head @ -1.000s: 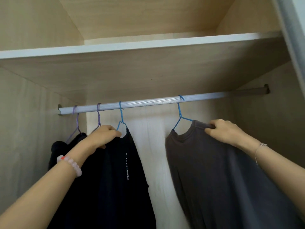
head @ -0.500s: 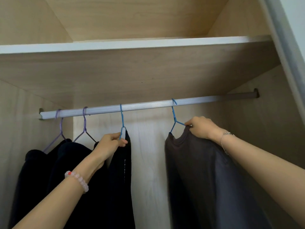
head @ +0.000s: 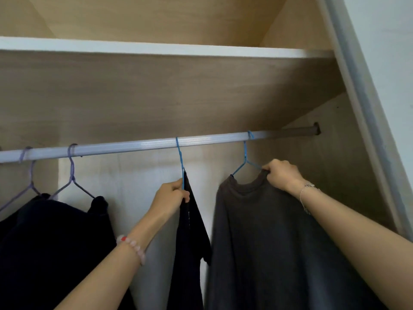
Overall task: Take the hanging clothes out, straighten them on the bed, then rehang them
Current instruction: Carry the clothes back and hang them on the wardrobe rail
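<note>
Left hand [head: 171,196] pinches black shirt [head: 190,238] at 6 o'clock; right hand [head: 282,174] grips grey shirt [head: 268,242] collar at 3 o'clock. Hems cut off.

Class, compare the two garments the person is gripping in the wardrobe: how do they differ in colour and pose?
The black garment in the left hand is near black; the grey sweatshirt in the right hand is brownish grey. The black garment hangs edge-on, a narrow strip; the grey sweatshirt faces the camera, neckline showing. Both hang on blue wire hangers hooked over the rail.
</note>
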Tool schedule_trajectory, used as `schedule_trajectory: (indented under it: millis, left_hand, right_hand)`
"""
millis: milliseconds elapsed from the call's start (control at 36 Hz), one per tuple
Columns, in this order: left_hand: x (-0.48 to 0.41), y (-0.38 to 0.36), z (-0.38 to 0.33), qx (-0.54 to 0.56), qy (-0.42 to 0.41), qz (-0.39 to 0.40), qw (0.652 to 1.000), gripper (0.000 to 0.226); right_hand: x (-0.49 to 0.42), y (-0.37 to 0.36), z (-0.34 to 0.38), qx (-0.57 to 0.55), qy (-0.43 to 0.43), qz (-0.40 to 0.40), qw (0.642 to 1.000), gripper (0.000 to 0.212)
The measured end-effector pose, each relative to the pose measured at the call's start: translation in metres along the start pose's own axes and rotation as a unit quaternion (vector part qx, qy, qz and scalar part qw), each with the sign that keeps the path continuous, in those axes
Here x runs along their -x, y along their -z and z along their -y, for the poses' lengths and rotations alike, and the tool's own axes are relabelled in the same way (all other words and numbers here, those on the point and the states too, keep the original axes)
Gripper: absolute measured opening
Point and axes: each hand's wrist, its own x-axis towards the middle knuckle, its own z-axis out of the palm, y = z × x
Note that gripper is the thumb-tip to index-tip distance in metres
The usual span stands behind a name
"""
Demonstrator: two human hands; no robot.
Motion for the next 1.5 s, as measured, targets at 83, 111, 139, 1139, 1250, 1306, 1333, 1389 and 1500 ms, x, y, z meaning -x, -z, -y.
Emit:
schedule_trajectory:
  millis: [83,111,139,1139,1250,1306,1333,1389,1500]
  left_hand:
    - [0.0,-0.012,-0.001,0.013,-0.002,0.005,1.0,0.021]
    - [0.001,-0.016,-0.002,0.02,-0.005,0.008,1.0,0.026]
    - [0.002,-0.019,-0.003,0.027,-0.006,0.01,1.0,0.031]
    - [0.02,-0.022,-0.007,0.016,-0.022,-0.003,1.0,0.032]
    - [0.036,-0.006,-0.009,-0.002,-0.055,0.041,0.998,0.033]
    - [0.045,0.004,-0.012,-0.002,-0.065,0.059,0.996,0.033]
    - [0.05,0.01,-0.012,0.001,-0.068,0.064,0.996,0.032]
    - [0.058,0.021,-0.012,-0.002,-0.07,0.066,0.995,0.026]
    - [0.074,0.056,-0.009,-0.081,-0.074,0.046,0.993,0.031]
  right_hand:
    - [0.0,-0.001,-0.006,0.008,-0.008,-0.013,1.0,0.042]
    - [0.0,-0.002,-0.007,0.013,-0.012,-0.02,1.0,0.041]
    - [0.0,-0.002,-0.009,0.02,-0.018,-0.028,0.999,0.04]
    - [0.027,-0.01,-0.007,-0.002,-0.024,-0.105,0.994,0.041]
    - [0.036,-0.008,0.021,-0.031,0.047,-0.159,0.986,0.046]
    - [0.042,-0.002,0.043,-0.069,0.077,-0.144,0.984,0.044]
    - [0.046,0.002,0.056,-0.094,0.09,-0.135,0.982,0.043]
    - [0.053,0.007,0.083,-0.14,0.114,-0.123,0.976,0.04]
    - [0.07,0.012,0.141,-0.211,0.176,-0.088,0.957,0.034]
